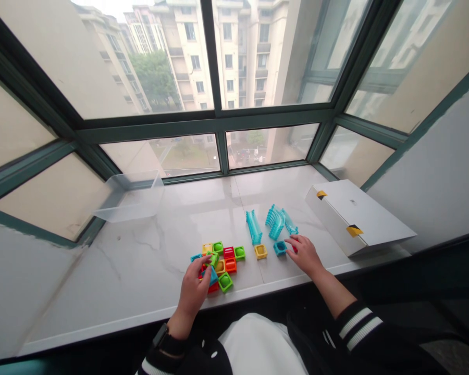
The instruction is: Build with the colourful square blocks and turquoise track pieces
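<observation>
My left hand (195, 287) is over a cluster of colourful toy blocks at the sill's front. Its fingers close on a tilted green block (212, 259), and a blue block (210, 276) lies just under the fingertips. Around them lie yellow, red, orange and green blocks, such as a green block (225, 282) with a round hollow. On the right, my right hand (305, 255) has its fingers around a red block (294, 249), mostly hidden by them. Left of that stand a blue block (280, 248) and a yellow block (260, 252), apart from each other.
Behind the blocks lie a straight translucent blue track piece (254, 227), a curved track piece (275, 222) and another track piece (290, 223). A clear plastic bin (133, 212) stands at the left by the window. A white box (359, 213) rests at the right.
</observation>
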